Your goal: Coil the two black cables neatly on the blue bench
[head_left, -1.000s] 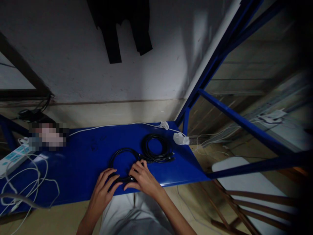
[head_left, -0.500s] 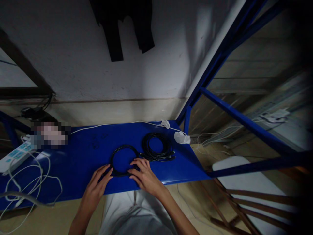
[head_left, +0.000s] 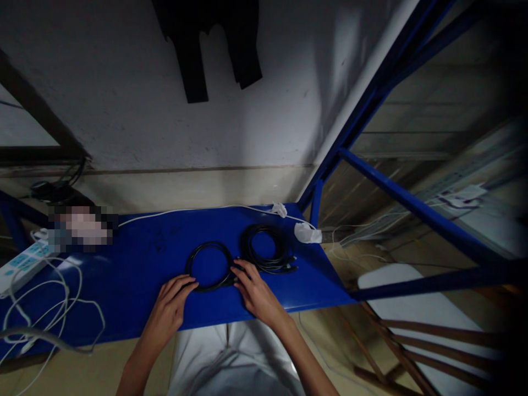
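A black cable lies in a single round coil on the blue tabletop. My left hand is closed at the coil's lower left, fingertips and thumb on the cable. At its right side my right hand has its fingers curled on the cable where the ends come together; the fingertips partly hide that spot. Just beyond my right hand rests a thicker bundle of black cables, looped several times, with connectors showing at its right edge.
A white power strip and tangled white cord occupy the table's left end. Crumpled white plastic sits near the right back corner. A blue metal frame and a wooden chair stand to the right.
My right hand has moved a little to the right along the small coil, and my left hand slightly right. The coil has shifted slightly up and looks a bit smaller.
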`<state>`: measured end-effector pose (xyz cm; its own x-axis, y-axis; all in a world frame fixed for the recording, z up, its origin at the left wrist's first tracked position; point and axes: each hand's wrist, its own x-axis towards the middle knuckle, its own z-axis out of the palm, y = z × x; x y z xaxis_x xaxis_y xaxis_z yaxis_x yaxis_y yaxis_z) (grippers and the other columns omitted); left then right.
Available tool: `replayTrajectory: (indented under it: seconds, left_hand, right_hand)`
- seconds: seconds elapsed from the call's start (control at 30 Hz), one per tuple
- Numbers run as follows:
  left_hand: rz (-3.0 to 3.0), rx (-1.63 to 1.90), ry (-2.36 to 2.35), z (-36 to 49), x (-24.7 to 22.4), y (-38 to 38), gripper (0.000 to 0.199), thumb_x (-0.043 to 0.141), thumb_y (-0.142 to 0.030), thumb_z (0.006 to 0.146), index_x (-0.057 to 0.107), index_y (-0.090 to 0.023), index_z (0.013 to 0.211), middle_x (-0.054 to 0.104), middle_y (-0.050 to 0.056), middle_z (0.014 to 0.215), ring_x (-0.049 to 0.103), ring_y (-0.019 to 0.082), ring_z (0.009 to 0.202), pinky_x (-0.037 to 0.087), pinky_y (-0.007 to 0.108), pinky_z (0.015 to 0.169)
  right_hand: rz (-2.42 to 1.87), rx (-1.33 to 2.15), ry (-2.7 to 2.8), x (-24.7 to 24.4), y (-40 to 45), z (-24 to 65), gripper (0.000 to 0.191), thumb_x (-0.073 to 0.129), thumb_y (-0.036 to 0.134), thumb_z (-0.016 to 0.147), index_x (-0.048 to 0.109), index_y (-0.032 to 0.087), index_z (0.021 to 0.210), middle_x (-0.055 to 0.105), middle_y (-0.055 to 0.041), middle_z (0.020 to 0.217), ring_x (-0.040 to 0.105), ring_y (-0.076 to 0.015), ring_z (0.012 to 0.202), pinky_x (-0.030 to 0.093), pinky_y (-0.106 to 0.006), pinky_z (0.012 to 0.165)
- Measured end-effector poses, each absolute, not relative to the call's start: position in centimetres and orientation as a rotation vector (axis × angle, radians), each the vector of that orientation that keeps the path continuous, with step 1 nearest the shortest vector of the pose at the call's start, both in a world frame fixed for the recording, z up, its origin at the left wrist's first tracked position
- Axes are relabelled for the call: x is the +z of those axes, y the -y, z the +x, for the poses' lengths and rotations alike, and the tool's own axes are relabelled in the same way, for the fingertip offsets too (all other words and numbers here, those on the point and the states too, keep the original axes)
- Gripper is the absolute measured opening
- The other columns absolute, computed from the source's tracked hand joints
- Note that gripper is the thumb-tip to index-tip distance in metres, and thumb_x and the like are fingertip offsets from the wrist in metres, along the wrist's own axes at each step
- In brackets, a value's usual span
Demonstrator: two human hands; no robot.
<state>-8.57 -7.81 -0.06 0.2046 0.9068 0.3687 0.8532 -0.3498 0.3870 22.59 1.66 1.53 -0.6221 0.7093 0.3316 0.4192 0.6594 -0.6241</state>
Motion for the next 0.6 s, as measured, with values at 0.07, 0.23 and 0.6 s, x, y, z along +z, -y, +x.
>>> replayTrajectory:
  seconds: [0.07, 0.23, 0.6]
  left_hand:
    - [2.344, 0.872, -1.715, -8.6, 0.1, 7.7, 0.05, 0.047, -0.008, 0.103, 0.07, -0.032, 0.139, 0.071, 0.008, 0.137, 0.063, 0.027, 0.135, 0.053, 0.048, 0.112]
    - [2.216, 1.034, -1.701, -9.4, 1.0, 6.8, 0.04, 0.057, -0.023, 0.104, 0.067, -0.03, 0.142, 0.07, 0.011, 0.137, 0.065, 0.027, 0.129, 0.054, 0.046, 0.11]
    - [2.014, 0.884, -2.394, -16.7, 1.9, -4.4, 0.037, 0.056, -0.041, 0.103, 0.074, -0.021, 0.129, 0.07, 0.013, 0.136, 0.062, 0.034, 0.123, 0.047, 0.051, 0.108]
  right_hand:
    - [-0.867, 0.694, 2.308, 1.5, -2.2, 22.9, 0.055, 0.058, 0.015, 0.107, 0.048, 0.026, 0.159, 0.05, -0.0163, 0.161, 0.045, -0.0305, 0.155, 0.048, -0.055, 0.126]
    - [-0.89, 0.698, 2.304, 1.6, -3.8, 23.4, 0.055, 0.068, 0.023, 0.103, 0.053, 0.025, 0.156, 0.056, -0.0162, 0.154, 0.054, -0.0308, 0.147, 0.049, -0.054, 0.124]
    - [-0.873, 0.654, 2.214, 1.6, -4.6, 23.5, 0.04, 0.066, 0.034, 0.106, 0.061, 0.022, 0.144, 0.064, -0.0154, 0.141, 0.062, -0.0293, 0.135, 0.054, -0.051, 0.118]
